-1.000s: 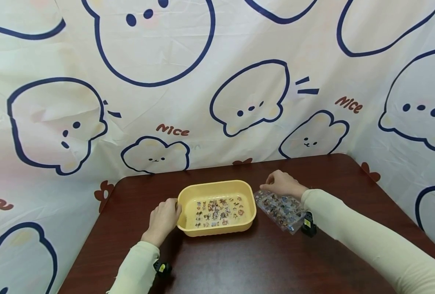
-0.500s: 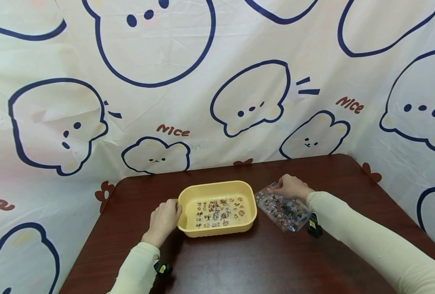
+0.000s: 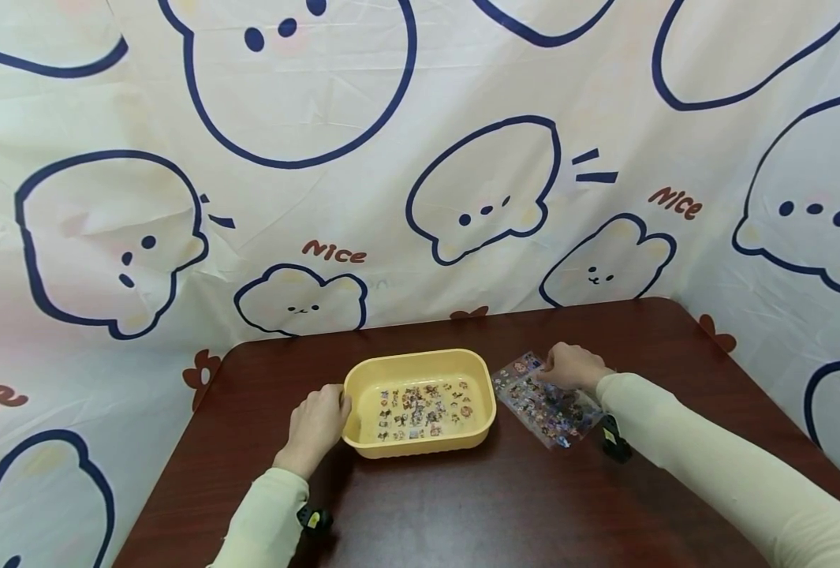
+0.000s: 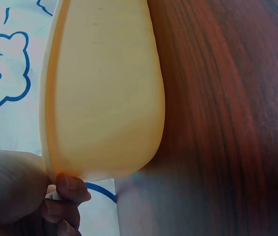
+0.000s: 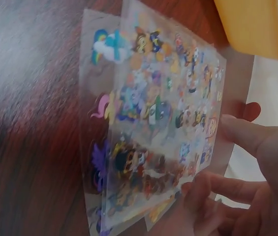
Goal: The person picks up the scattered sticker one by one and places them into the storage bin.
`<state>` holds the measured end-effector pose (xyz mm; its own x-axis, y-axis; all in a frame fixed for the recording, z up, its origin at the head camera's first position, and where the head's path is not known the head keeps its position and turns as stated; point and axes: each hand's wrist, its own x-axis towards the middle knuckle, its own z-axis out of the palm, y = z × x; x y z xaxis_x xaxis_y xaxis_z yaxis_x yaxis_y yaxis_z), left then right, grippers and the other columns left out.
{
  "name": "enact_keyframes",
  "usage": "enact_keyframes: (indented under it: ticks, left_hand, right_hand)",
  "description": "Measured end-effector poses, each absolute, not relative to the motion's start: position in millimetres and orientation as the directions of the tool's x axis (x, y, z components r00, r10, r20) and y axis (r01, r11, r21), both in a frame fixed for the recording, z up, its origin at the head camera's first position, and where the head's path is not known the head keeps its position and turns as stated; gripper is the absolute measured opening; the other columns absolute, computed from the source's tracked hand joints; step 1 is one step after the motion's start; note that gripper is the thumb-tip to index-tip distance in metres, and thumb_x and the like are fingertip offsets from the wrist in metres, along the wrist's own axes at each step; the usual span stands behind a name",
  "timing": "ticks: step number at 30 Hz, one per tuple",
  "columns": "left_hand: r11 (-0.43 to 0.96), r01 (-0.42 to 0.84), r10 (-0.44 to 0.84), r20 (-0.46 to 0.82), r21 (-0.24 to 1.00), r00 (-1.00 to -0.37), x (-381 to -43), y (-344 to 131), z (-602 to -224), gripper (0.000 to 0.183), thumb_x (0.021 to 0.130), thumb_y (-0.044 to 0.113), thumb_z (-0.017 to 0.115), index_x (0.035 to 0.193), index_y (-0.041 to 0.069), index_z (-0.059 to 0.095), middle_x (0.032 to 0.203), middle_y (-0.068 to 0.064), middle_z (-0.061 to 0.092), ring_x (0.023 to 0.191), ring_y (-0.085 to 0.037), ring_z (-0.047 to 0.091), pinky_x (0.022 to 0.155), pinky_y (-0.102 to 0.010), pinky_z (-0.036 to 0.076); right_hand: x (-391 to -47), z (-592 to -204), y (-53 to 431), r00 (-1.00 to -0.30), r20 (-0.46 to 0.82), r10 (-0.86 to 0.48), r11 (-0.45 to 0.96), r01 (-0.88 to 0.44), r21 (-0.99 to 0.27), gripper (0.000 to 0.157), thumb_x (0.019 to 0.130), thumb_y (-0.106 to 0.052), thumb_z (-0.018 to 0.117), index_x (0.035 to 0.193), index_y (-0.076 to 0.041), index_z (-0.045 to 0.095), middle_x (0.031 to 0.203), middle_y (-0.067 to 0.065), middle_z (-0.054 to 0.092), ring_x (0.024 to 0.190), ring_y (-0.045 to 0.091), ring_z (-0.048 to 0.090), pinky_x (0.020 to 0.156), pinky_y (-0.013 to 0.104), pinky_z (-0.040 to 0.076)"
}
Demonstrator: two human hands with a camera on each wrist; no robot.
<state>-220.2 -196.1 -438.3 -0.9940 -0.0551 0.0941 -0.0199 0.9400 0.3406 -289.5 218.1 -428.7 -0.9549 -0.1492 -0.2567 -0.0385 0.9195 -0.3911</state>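
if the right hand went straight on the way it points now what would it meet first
Past the sheets at its fingertips, the right hand would probably meet the right end of the tray first. Its height is hard to judge, so it might pass above.

So the whole backdrop is basically a big creamy-white printed cloth sheet [image 3: 384, 197], hanging along the far side and round the left and right. It's covered in rounded cartoon animal heads [image 3: 487, 201] in thick navy outline, plus curvy brick-red "Nice" lettering [image 3: 334, 252] and little reddish-brown flower prints [image 3: 201, 377] down by the furniture. Creases show pretty clearly on the left. Furniture is one dark reddish-brown wood-grain bench [image 3: 462, 497] with rounded far corners. Surface is kinda shiny, with a pale patch of reflected light [image 5: 25, 54] on it.
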Motion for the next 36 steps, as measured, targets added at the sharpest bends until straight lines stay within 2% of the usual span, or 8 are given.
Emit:
enact_keyframes:
  ticks: [3,6,11,15,20,25,30,36]
  left_hand:
    - [0.941,-0.020,-0.055,0.096,0.339,-0.994,-220.1,-196.0,-438.2,0.022,0.101,0.020,0.058,0.084,0.008,0.064,0.063,-0.005,0.055,0.056,-0.018,0.051,0.052,-0.034,0.038]
    - [0.940,-0.019,-0.055,0.095,0.340,-0.994,-220.0,-195.9,-438.2,0.022,0.101,0.020,0.058,0.083,0.008,0.063,0.063,-0.005,0.055,0.056,-0.018,0.051,0.052,-0.034,0.038]
    - [0.939,-0.015,-0.054,0.104,0.343,-0.993,-220.3,-196.3,-439.1,0.022,0.100,0.020,0.058,0.082,0.009,0.063,0.065,-0.006,0.057,0.057,-0.019,0.053,0.053,-0.035,0.040]
    - [0.940,-0.008,-0.051,0.116,0.341,-0.992,-220.2,-196.8,-439.6,0.023,0.100,0.020,0.059,0.080,0.010,0.063,0.065,-0.006,0.058,0.057,-0.019,0.053,0.052,-0.036,0.040]
    - [0.938,-0.008,-0.050,0.112,0.346,-0.992,-220.3,-197.2,-439.5,0.023,0.100,0.019,0.058,0.080,0.009,0.063,0.064,-0.006,0.056,0.057,-0.019,0.052,0.052,-0.035,0.038]
    - [0.936,-0.006,-0.045,0.104,0.352,-0.994,-220.0,-197.4,-438.1,0.022,0.100,0.019,0.057,0.082,0.009,0.064,0.063,-0.005,0.055,0.056,-0.019,0.051,0.052,-0.034,0.038]
    - [0.937,-0.006,-0.046,0.107,0.350,-0.993,-220.5,-197.3,-437.8,0.025,0.100,0.019,0.057,0.077,0.010,0.061,0.063,-0.005,0.054,0.056,-0.019,0.051,0.052,-0.034,0.038]
    - [0.935,-0.017,-0.054,0.094,0.353,-0.994,-220.8,-197.1,-439.5,0.025,0.101,0.019,0.057,0.078,0.010,0.060,0.061,-0.004,0.052,0.055,-0.018,0.050,0.052,-0.033,0.037]
  right_hand:
    - [-287.7,-428.4,219.6,-0.951,-0.276,-0.141,0.935,-0.036,-0.352,0.039,0.091,-0.038,0.072,0.067,-0.016,0.051,0.058,-0.004,0.042,0.055,0.013,0.042,0.055,0.031,0.031]
    - [-284.9,-427.6,220.9,-0.949,-0.287,-0.129,0.949,-0.035,-0.313,0.036,0.089,-0.040,0.074,0.080,-0.010,0.058,0.068,0.001,0.051,0.062,0.018,0.048,0.061,0.035,0.034]
    - [-283.1,-428.1,222.2,-0.950,-0.292,-0.109,0.966,-0.032,-0.257,0.046,0.086,-0.043,0.077,0.100,-0.001,0.064,0.079,0.006,0.061,0.071,0.022,0.054,0.069,0.040,0.037]
    - [-283.7,-429.1,222.3,-0.952,-0.289,-0.104,0.975,-0.040,-0.217,0.050,0.084,-0.049,0.078,0.098,-0.002,0.065,0.077,0.005,0.061,0.070,0.022,0.054,0.070,0.040,0.036]
    - [-283.8,-428.4,221.7,-0.954,-0.282,-0.103,0.984,-0.057,-0.167,0.050,0.082,-0.051,0.080,0.093,-0.004,0.065,0.072,0.004,0.060,0.066,0.020,0.053,0.064,0.036,0.036]
    - [-282.2,-426.5,220.6,-0.960,-0.262,-0.104,0.985,-0.062,-0.161,0.047,0.081,-0.049,0.082,0.088,-0.006,0.063,0.069,0.003,0.057,0.063,0.019,0.052,0.059,0.034,0.035]
    - [-281.9,-426.0,219.7,-0.961,-0.258,-0.101,0.984,-0.058,-0.170,0.042,0.081,-0.045,0.082,0.084,-0.008,0.062,0.067,0.003,0.056,0.062,0.019,0.051,0.059,0.034,0.035]
    - [-282.0,-426.5,218.5,-0.954,-0.284,-0.092,0.982,-0.039,-0.186,0.042,0.083,-0.040,0.083,0.092,-0.004,0.063,0.074,0.005,0.060,0.067,0.021,0.054,0.065,0.037,0.037]
